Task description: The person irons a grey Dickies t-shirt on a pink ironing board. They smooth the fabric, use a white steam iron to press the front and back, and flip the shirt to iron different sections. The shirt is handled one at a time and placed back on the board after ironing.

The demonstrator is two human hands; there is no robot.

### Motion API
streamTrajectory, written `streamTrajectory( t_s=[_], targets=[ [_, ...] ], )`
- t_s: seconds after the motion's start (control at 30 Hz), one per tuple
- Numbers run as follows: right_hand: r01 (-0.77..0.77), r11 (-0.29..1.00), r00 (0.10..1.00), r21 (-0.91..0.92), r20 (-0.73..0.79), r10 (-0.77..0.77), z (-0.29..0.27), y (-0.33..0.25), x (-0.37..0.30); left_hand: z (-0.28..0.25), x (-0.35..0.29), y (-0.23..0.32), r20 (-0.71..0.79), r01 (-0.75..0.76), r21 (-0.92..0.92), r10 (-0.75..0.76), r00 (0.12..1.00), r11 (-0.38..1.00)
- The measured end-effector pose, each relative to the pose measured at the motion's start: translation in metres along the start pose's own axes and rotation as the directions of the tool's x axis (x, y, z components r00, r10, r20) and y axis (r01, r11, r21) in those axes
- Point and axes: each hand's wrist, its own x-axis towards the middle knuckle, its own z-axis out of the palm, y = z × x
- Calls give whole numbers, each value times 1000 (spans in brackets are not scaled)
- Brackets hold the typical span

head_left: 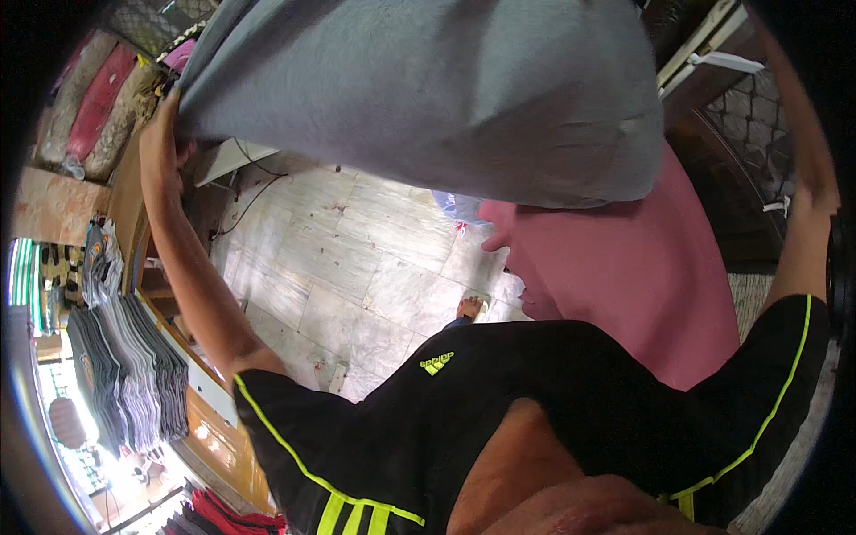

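Note:
A large grey cloth (428,98) is spread across the upper part of the view, its lower edge hanging above the floor. My left hand (163,134) is closed on the cloth's left edge, with the arm stretched out. On the right, my forearm (798,192) reaches up to the dark rim of the view, where the hand itself is out of sight. Partly beneath the grey cloth lies a pink cloth (624,285) with a wavy left edge, extending down toward my right sleeve.
Stacks of folded grey garments (134,374) stand at left beside a wooden counter (223,437). Wrapped rolls (102,107) lie at upper left. A dark cable (245,201) runs over the tiled floor (357,241). My foot (471,307) shows below. Red garments (232,513) are at lower left.

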Motion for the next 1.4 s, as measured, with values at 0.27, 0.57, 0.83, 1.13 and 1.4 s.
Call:
streamTrajectory(
  t_s=[0.27,0.57,0.83,1.13,1.4],
  targets=[
    [273,926,961,262,-123,-248,96,-80,104,-51,41,59,-158,-529,385,618,770,756],
    [288,832,885,474,199,-420,189,-108,40,-48,-235,-172,468,-284,778,-215,857,560],
    [51,718,880,695,308,-361,200,-58,72,-78,-238,-90,543,28,483,-324,774,875],
    [-158,623,860,766,417,-295,263,-45,133,-51,-189,-140,525,188,-88,-115,843,978],
    [77,948,988,308,101,-113,334,56,222,33,-52,-143,406,-305,86,246,880,948]
  ],
)
